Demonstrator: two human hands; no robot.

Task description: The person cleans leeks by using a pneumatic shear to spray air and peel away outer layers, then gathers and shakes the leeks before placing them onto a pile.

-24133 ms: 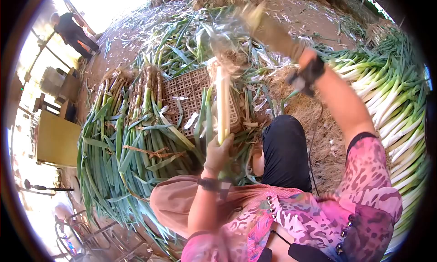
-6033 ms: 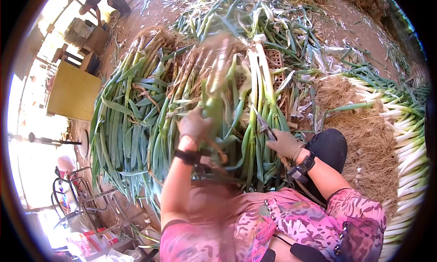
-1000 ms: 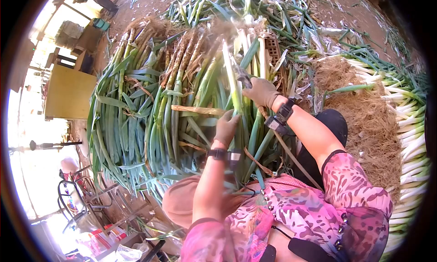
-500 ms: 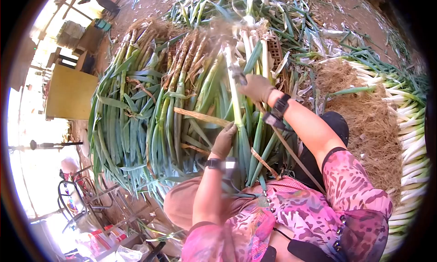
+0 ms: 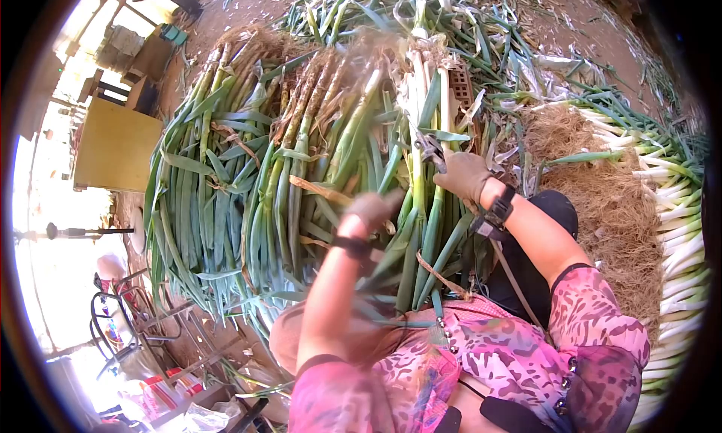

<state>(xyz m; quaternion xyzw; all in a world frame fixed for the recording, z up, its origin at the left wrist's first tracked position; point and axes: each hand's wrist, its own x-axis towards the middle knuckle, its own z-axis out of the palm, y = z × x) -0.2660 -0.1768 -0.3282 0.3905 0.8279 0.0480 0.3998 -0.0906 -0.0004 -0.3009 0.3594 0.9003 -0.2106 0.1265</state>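
Brown-gloved, my right hand point(image 5: 461, 176) is closed around an air blow gun point(image 5: 432, 149) with a metal front end, beside the white shafts of peeled leeks point(image 5: 418, 125). A hose point(image 5: 515, 279) runs from the gun down past my lap. My left hand point(image 5: 372, 211), gloved as well, is smeared by motion above the green leaves; whether its fingers hold anything is not visible. Close to it lies a dry tan leaf point(image 5: 320, 189). Unpeeled leeks point(image 5: 301, 125), with dirty outer skins and roots pointing away from me, fill the space to the left.
White leeks point(image 5: 673, 230) form a long row on the right, their bushy roots point(image 5: 602, 200) facing inward. A perforated brick point(image 5: 460, 86) stands behind the peeled shafts. Leaf scraps point(image 5: 489, 34) litter the ground ahead. At left are a yellow panel point(image 5: 116, 146) and a metal-framed chair point(image 5: 124, 320).
My left hand has come off the leek shaft it gripped and shifted slightly left. My right hand moved down and right with the blow gun. That leek is no longer where it was held.
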